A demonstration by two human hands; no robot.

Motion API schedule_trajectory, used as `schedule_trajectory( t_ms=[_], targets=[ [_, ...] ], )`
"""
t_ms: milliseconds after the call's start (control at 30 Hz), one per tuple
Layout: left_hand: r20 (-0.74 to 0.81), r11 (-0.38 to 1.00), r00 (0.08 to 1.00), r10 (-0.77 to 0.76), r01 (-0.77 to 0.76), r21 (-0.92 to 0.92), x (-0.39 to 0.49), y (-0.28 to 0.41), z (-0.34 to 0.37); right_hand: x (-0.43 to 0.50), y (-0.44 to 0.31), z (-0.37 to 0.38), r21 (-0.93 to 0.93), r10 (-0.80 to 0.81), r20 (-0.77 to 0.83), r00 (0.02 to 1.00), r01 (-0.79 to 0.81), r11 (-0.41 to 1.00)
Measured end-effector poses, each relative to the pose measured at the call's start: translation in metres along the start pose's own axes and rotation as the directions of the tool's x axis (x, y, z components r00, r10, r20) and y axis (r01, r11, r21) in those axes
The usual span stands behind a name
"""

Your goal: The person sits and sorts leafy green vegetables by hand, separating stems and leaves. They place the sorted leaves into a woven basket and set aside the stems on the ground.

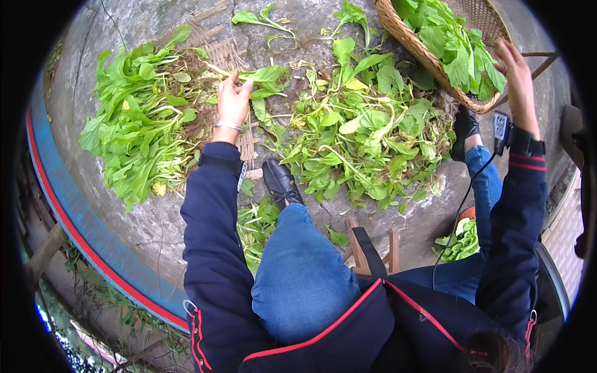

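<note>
My left hand (233, 105), with a bangle on the wrist, pinches a leafy green plant (268, 77). Its stem runs up-left past the fingers and its leaf points right. Left of this hand lies a thick row of leafy greens (140, 121), roots facing inward, partly over a flattened woven bamboo mat (224, 53). A loose pile of greens (359, 135), some leaves yellowed, spreads before me on the concrete. My right hand (518, 88) is raised at the right rim of a woven basket (410, 51). Beside its fingers are greens (447, 42) in the basket; I see nothing held there.
Stray greens (263, 21) lie at the far side of the concrete. More greens (256, 228) sit by my left shoe (280, 182). Between my legs are the wooden legs of a stool (394, 249). A lettuce-like bunch (459, 240) lies at right. A blue-and-red edge (88, 238) curves along the left.
</note>
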State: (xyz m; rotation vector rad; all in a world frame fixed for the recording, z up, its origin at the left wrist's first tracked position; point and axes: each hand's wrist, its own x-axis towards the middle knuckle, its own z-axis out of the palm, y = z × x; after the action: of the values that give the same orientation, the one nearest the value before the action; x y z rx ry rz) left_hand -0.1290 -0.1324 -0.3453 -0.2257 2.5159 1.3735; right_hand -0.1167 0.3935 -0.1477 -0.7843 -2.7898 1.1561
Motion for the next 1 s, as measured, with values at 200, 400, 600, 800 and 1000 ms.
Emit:
schedule_trajectory(
  t_ms=[200,400,600,800,1000],
  targets=[
    [0.072,0.915,0.914,0.4,-0.403,0.028,-0.098,0.077,-0.006,-0.11,-0.038,0.113,0.265,-0.093,0.456,0.885,-0.035,0.964],
    [0.321,0.872,0.812,0.488,-0.472,-0.133,-0.142,0.111,0.011,-0.171,-0.081,0.195,0.494,-0.218,0.574,0.79,-0.122,0.861],
    [0.441,0.801,0.688,0.577,-0.581,-0.141,-0.14,0.11,0.014,-0.176,-0.095,0.219,0.492,-0.055,0.544,0.837,-0.265,0.829],
    [0.48,0.757,0.607,0.634,-0.614,-0.224,-0.143,0.115,0.013,-0.176,-0.09,0.224,0.411,0.047,0.66,0.75,-0.413,0.813],
    [-0.018,0.895,0.895,0.446,-0.446,-0.022,-0.137,0.111,0.005,-0.182,-0.088,0.223,0.465,0.122,0.742,0.659,-0.638,0.614]
  ],
)
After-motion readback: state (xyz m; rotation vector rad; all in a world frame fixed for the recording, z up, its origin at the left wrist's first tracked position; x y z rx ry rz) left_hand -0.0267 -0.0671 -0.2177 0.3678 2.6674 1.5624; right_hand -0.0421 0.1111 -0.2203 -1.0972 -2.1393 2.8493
